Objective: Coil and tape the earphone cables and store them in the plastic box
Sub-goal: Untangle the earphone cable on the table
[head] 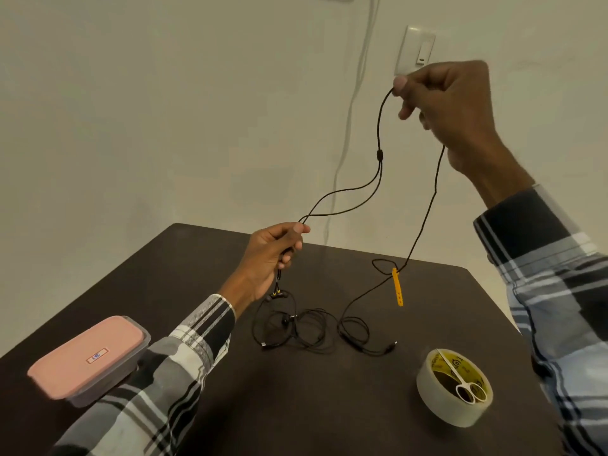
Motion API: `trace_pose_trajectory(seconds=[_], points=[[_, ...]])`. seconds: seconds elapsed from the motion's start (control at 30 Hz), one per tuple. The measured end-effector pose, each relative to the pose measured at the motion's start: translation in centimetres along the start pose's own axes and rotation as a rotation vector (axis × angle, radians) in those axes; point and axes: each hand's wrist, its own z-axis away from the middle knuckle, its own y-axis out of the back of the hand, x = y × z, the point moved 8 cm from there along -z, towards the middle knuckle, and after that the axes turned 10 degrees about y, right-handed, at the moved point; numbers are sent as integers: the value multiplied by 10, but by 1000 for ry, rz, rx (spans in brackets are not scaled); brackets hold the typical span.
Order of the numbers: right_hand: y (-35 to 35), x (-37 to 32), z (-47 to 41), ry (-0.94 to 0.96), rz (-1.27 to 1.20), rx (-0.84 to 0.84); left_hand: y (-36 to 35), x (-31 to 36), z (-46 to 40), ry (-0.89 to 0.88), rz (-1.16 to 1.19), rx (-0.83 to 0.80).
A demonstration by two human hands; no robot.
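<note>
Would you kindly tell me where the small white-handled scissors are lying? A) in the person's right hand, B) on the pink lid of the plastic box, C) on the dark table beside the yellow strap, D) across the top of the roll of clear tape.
D: the small white-handled scissors lie across the top of the roll of clear tape.

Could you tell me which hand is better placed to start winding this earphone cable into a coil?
Probably the right hand: it pinches the raised cable, while the left hand anchors the earbud end.
</note>
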Motion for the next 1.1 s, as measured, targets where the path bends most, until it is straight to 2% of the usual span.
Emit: trace_pose_trajectory(seconds=[0.17, 0.37, 0.47, 0.6, 0.7, 0.8, 0.87, 1.0, 1.03, 1.1], points=[[-18, 9, 14, -96, 62, -201, -8, 15, 3, -50, 24, 34], [-56, 15, 46, -227, -15, -382, -37, 46, 8, -145, -74, -6], [-52, 18, 47, -221, -2, -279, -43, 53, 11, -145, -199, -23], [-19, -2, 28, -92, -41, -48, -31, 36, 10, 3, -443, -91], [-2, -19, 15, 20, -22, 18, -29, 22, 16, 92, -472, -149], [2, -13, 11, 12, 79, 10, -40, 26, 22, 86, -467, -216], [-4, 2, 14, -65, 270, -129, -46, 32, 26, 59, -420, -232], [-38, 47, 58, -284, 628, -662, -49, 40, 28, 15, -330, -184], [-46, 54, 70, -298, 674, -735, -49, 40, 28, 16, -308, -169], [-57, 54, 84, -270, 626, -722, -50, 41, 26, 23, -289, -142]])
